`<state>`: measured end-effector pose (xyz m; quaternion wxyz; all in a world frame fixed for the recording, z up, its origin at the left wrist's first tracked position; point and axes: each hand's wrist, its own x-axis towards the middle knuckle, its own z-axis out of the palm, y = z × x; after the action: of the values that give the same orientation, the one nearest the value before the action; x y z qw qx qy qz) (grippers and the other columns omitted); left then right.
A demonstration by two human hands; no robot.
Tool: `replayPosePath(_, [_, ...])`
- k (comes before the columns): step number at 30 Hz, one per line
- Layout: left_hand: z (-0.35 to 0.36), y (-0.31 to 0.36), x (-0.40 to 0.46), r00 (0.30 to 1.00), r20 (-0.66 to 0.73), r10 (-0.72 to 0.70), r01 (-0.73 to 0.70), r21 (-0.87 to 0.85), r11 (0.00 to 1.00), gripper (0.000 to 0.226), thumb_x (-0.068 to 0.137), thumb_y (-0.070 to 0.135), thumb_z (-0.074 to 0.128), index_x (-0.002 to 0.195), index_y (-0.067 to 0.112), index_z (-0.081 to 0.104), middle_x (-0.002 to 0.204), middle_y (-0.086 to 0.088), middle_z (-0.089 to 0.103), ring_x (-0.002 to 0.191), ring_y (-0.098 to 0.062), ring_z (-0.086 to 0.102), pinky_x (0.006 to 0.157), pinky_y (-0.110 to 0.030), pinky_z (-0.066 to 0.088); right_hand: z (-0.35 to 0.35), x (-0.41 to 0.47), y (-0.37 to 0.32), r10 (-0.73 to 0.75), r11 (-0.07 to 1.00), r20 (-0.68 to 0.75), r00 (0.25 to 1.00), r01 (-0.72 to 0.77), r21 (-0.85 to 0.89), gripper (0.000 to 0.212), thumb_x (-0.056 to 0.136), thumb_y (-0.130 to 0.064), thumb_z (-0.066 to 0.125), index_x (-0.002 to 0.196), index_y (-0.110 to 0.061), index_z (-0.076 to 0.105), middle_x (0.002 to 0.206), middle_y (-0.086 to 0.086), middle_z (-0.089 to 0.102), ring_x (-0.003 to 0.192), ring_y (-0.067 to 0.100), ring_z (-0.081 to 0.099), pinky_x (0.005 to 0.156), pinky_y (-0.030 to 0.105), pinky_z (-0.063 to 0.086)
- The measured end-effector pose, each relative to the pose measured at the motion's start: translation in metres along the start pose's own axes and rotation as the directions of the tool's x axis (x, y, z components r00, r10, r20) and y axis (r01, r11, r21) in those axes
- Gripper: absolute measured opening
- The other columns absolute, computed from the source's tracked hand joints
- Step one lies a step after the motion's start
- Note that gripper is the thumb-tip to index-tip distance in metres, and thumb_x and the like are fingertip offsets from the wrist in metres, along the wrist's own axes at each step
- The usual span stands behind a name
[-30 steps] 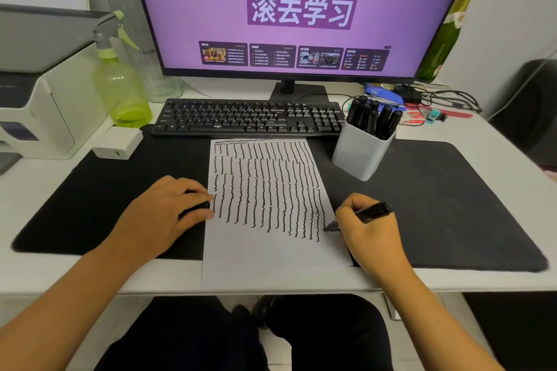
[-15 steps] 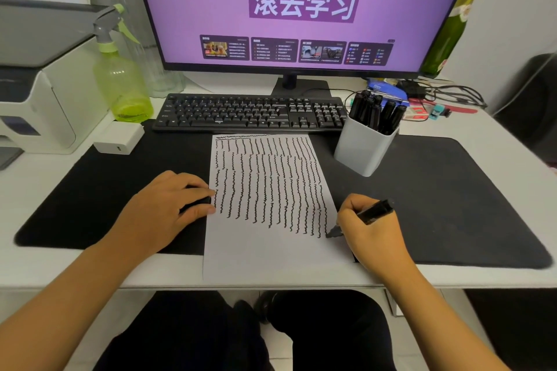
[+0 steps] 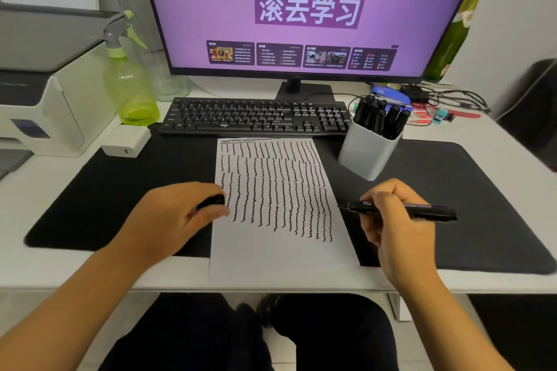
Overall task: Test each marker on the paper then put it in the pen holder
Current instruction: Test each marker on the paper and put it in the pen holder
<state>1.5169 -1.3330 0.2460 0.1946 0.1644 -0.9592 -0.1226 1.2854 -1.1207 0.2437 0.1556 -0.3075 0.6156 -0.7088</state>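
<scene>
The right hand (image 3: 398,226) pinches a black marker (image 3: 401,210) level, tip just off the right edge of the squiggle-covered paper (image 3: 280,253) on the worktop (image 3: 60,268), while the left hand (image 3: 177,217) curls round the marker's cap (image 3: 211,201) at the paper's left edge — the white pen holder (image 3: 366,153), full of markers, stands behind.

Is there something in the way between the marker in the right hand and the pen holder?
Nothing visible blocks it. The marker in the right hand is below the pen holder, with only bare black mat between them. The holder already has several markers, with some room at its near side.
</scene>
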Motion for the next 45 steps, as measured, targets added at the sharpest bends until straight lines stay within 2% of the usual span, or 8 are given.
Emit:
replayPosePath(3, [-0.002,0.020,0.003,0.997,0.072,0.034,-0.026,-0.109,0.994,0.048,0.088,0.068,0.036,0.107,0.030,0.057,0.078,0.024,0.059,0.064,0.007,0.059,0.063,-0.003,0.046,0.022,-0.009,-0.013,-0.005,0.997,0.152,0.988,-0.008,0.082,0.019,0.082,-0.027,0.055,0.066,-0.020,0.063,0.053,0.000,0.058,0.042,0.010,0.051,0.040,0.016,0.039])
replayPosePath(10, [-0.003,0.039,0.009,0.992,0.124,0.011,0.013,-0.189,0.982,0.056,0.075,0.085,0.025,0.112,0.045,0.041,0.085,0.038,0.046,0.095,0.013,0.051,0.072,0.001,0.041,0.064,-0.027,-0.026,-0.018,0.994,0.290,0.957,-0.015,0.108,0.022,0.087,-0.018,0.054,0.067,-0.022,0.063,0.055,0.002,0.060,0.045,0.009,0.053,0.040,0.017,0.040])
replayPosePath(19, [-0.011,0.051,0.008,0.978,0.118,0.170,-0.156,-0.124,0.980,0.045,0.090,0.064,0.031,0.108,0.029,0.054,0.085,0.020,0.053,0.079,-0.003,0.052,0.070,-0.018,0.047,0.075,-0.029,-0.024,-0.012,0.998,0.416,0.909,-0.017,0.067,0.014,0.084,-0.033,0.058,0.073,-0.028,0.064,0.058,0.004,0.066,0.042,0.010,0.054,0.043,0.017,0.043])
replayPosePath(23, [-0.015,0.055,0.008,0.975,0.212,0.061,-0.008,-0.244,0.970,0.065,0.081,0.076,0.018,0.109,0.031,0.056,0.087,0.024,0.052,0.091,0.001,0.052,0.076,-0.018,0.046,0.072,-0.026,-0.017,-0.092,0.994,0.498,0.862,0.049,0.098,0.013,0.090,-0.029,0.068,0.080,-0.025,0.061,0.060,0.007,0.067,0.042,0.015,0.056,0.042,0.021,0.044])
replayPosePath(30, [-0.031,0.065,0.006,0.932,0.346,0.113,0.089,-0.519,0.850,0.037,0.088,0.062,0.034,0.092,0.035,0.059,0.081,0.004,0.059,0.075,-0.018,0.057,0.066,-0.033,0.048,0.073,-0.028,-0.017,-0.292,0.956,0.515,0.806,0.260,0.135,0.028,0.088,-0.023,0.074,0.073,-0.029,0.051,0.072,-0.013,0.062,0.061,0.003,0.056,0.058,0.016,0.046])
replayPosePath(37, [-0.028,0.065,0.010,0.931,0.364,0.011,0.089,-0.259,0.962,0.061,0.071,0.081,0.014,0.098,0.041,0.051,0.089,0.023,0.054,0.089,0.005,0.052,0.077,-0.015,0.045,0.074,-0.021,-0.012,-0.171,0.983,0.511,0.843,0.107,0.152,0.015,0.087,-0.030,0.074,0.077,-0.033,0.065,0.073,-0.007,0.067,0.065,0.005,0.059,0.061,0.018,0.048])
replayPosePath(40, [-0.046,0.055,0.020,0.969,0.214,0.124,-0.119,-0.036,0.992,0.048,0.079,0.072,0.016,0.104,0.047,0.049,0.084,0.032,0.046,0.076,0.014,0.051,0.069,0.003,0.037,0.058,-0.005,-0.025,-0.135,0.990,0.589,0.796,0.082,0.115,0.022,0.093,-0.039,0.066,0.104,-0.023,0.077,0.084,-0.003,0.071,0.073,0.012,0.063,0.067,0.025,0.052])
replayPosePath(45, [-0.076,0.056,0.033,0.949,0.181,0.256,-0.285,0.155,0.946,0.030,0.081,0.054,0.058,0.100,0.034,0.067,0.075,0.028,0.036,0.054,0.020,0.026,0.048,0.006,0.019,0.040,0.014,-0.042,-0.121,0.817,0.650,0.750,0.448,-0.363,0.037,0.087,-0.049,0.069,0.122,-0.035,0.070,0.091,-0.019,0.071,0.087,0.008,0.060,0.075,0.022,0.051])
